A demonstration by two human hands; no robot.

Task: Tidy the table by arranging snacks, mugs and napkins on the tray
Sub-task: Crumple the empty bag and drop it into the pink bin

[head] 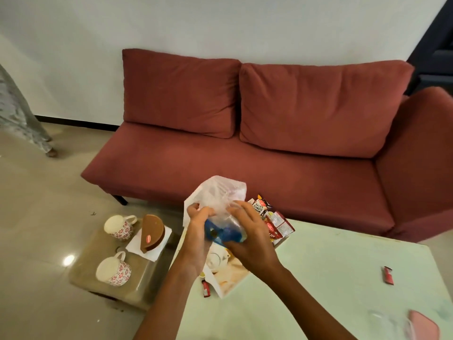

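Note:
Both my hands hold a clear plastic bag [220, 192] with something blue [226, 233] inside, above the table's far left corner. My left hand [197, 223] pinches the bag's left side; my right hand [247, 231] grips it from the right. Under the hands lies a tray [232, 278] printed with a teapot picture. Snack packets, one a salted peanuts pack [261, 208], sit at the tray's far end with red packets [279, 225]. Two white mugs with red flowers [120, 227] [113, 269] stand on a low stool [137, 285] to the left, beside a brown napkin holder [153, 233] on white napkins [152, 251].
A pale green table [331, 278] fills the lower right. On it lie a small red packet [388, 276] at the right, another [205, 288] by the tray's near edge, and a pink object [424, 325] at the bottom right. A red sofa [269, 155] stands behind.

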